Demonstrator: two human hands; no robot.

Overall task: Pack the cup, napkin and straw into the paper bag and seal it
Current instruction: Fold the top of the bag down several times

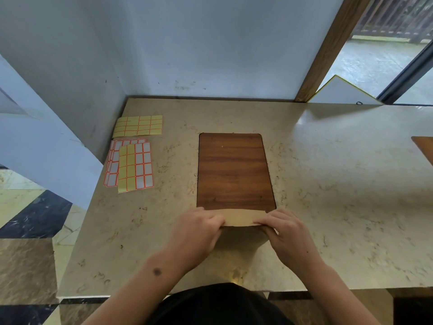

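On your far left, near the wall, a yellow label sheet (138, 125) lies flat on the marble counter (328, 184), and just below it a small stack of label sheets (130, 164) is fanned out, white and yellow cells edged in orange. Moving right, your left hand (196, 233) is curled, fingers pinching the left end of a folded tan strip, the top edge of the paper bag (241, 218). The bag stands at the near edge of the counter, directly in front of you; its lower body is mostly hidden behind your hands, and you cannot see what it holds. Just beyond the fold, a wooden board (234, 171) sits set into the counter. Your right hand (288, 235) pinches the right end of the same fold, thumb and fingers closed on the paper. Farther right, another wooden edge (424, 146) shows at the frame's border.
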